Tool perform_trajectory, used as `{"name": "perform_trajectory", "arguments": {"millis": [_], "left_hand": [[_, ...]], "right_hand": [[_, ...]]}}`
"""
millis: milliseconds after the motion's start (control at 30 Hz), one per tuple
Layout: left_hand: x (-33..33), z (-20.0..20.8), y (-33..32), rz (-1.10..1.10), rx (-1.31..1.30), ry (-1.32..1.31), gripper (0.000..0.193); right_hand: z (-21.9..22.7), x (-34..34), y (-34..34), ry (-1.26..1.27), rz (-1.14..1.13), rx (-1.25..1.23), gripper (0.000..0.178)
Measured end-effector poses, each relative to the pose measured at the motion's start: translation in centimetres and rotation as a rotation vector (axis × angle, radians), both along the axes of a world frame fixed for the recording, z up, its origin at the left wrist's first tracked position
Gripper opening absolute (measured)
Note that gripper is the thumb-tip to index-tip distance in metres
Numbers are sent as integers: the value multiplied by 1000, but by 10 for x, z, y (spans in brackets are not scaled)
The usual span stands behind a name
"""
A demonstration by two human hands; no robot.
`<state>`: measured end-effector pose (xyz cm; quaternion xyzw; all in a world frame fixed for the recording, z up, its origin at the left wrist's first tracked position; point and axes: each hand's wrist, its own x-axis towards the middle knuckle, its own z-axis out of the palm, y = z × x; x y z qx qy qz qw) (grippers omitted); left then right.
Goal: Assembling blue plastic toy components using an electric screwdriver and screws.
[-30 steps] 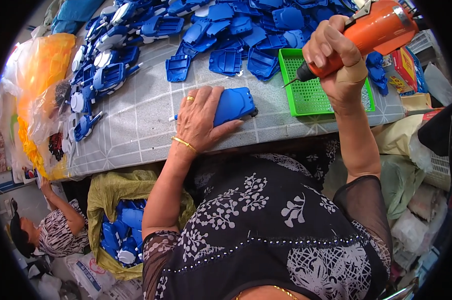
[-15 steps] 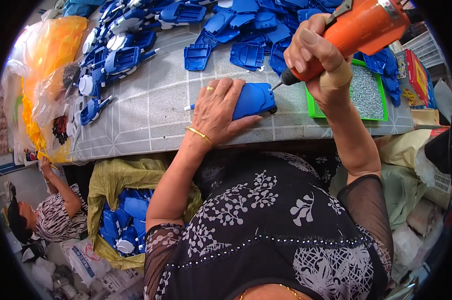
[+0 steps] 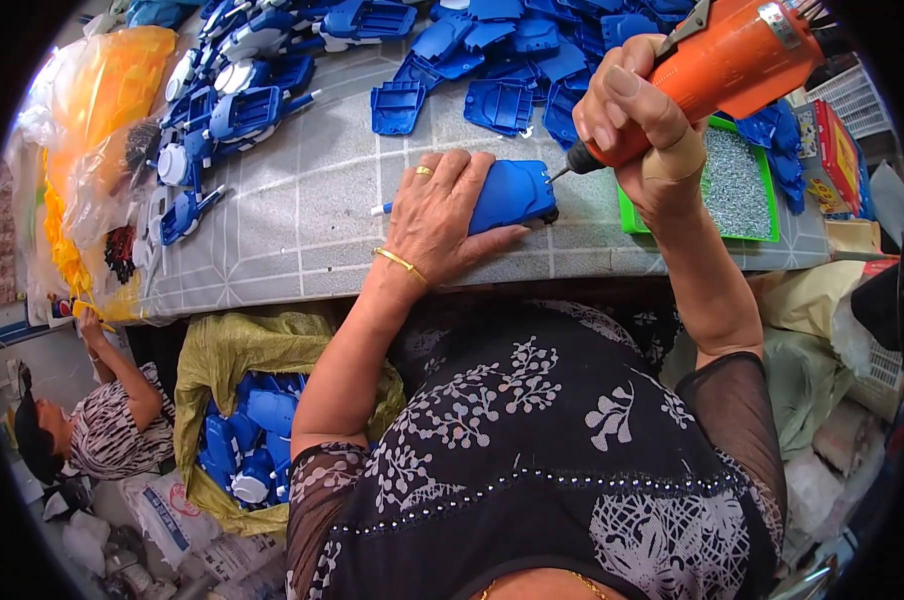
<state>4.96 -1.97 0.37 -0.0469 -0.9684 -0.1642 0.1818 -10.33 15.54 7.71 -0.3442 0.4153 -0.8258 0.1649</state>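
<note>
First, at the left, a heap of blue-and-white parts (image 3: 247,112) lay on the grey bench (image 3: 272,230), many with white discs fitted; whether these were finished could not be told. Below the bench's edge, a yellow-green sack (image 3: 242,340) held more blue pieces (image 3: 247,440). Next came the left hand (image 3: 437,215), spread palm-down with its thumb apart, holding the blue case (image 3: 517,195) against the bench near the front edge, a white rod (image 3: 382,209) jutting out at left. This case seemed partway through: it looked closed up, and the bit (image 3: 562,174) of an orange power screwdriver (image 3: 717,85) stood at its far right corner, touching or nearly so, which suggested fastening was under way rather than complete. Beyond it lay a pile of loose blue shells (image 3: 497,105), not yet joined, so plenty seemed left. Farther right, the right hand (image 3: 647,130) was wrapped firmly round the screwdriver, aiming it down and leftward. Last, the green tray (image 3: 629,212) carried small silver pieces (image 3: 734,185), apparently screws, in good supply.
</note>
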Motion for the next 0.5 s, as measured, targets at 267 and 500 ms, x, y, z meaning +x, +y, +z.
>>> {"name": "perform_trajectory", "arguments": {"millis": [267, 500], "left_hand": [[0, 0, 1, -2, 6, -1, 77], [-1, 2, 1, 3, 3, -28, 76]], "right_hand": [[-7, -2, -2, 42, 14, 9, 15], [-7, 1, -1, 39, 13, 25, 19]]}}
